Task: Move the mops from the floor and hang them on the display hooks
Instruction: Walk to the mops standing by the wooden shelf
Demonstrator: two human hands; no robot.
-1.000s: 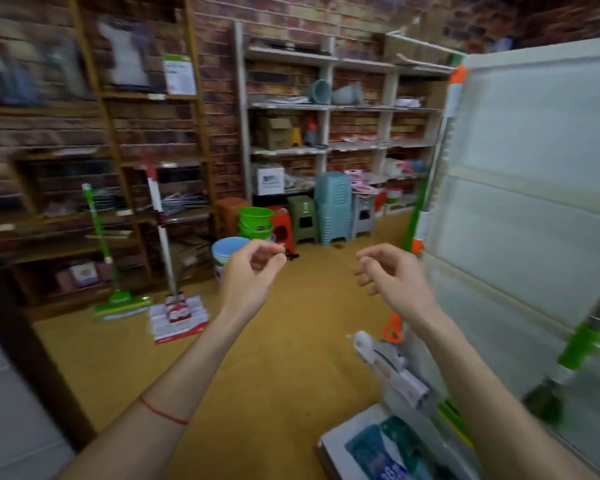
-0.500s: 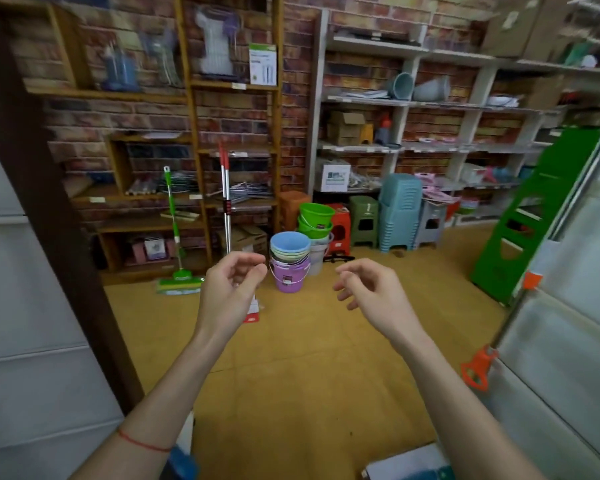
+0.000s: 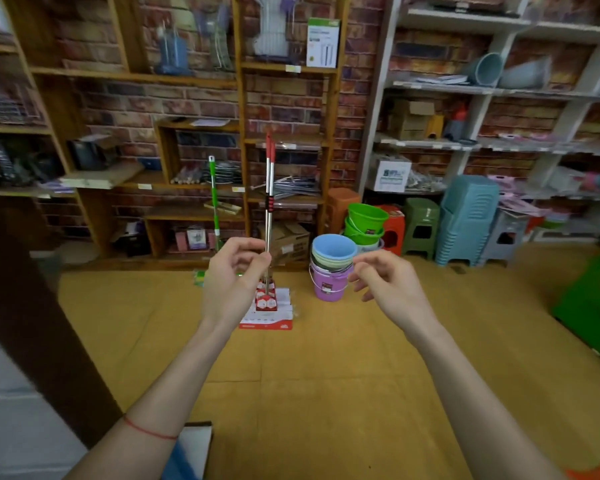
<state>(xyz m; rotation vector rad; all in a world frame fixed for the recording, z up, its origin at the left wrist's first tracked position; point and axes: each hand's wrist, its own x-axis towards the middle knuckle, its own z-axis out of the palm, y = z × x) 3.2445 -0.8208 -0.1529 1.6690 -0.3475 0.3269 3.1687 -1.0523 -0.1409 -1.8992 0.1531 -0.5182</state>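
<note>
- Two mops stand upright on the floor ahead of you: a red mop (image 3: 269, 188) with paired metal poles and a red-and-white packaged head, and a green mop (image 3: 213, 199) just to its left, closer to the wooden shelf (image 3: 284, 69).
- Your left hand (image 3: 234, 277) is raised in front of the red mop's poles, fingers curled and thumb near the forefinger; it overlaps the poles in view, but you cannot tell whether it touches them, and it looks to be holding nothing.
- Your right hand (image 3: 390, 285) is up at about the same height, well apart from both mops, fingers loosely bent and spread, holding nothing.
- A red string (image 3: 149, 430) circles your left forearm.
- To the right of the red mop sits a stack of buckets (image 3: 331, 268), blue on top and purple at the bottom, with green buckets (image 3: 366, 223) behind it.
- Further right, plastic stools (image 3: 466, 223) are stacked below the white shelf (image 3: 430, 143).
- The green mop's head is mostly hidden behind your left hand.
- No display hooks can be made out.
- The floor (image 3: 326, 375) is yellow-brown and bare between you and the mops.
</note>
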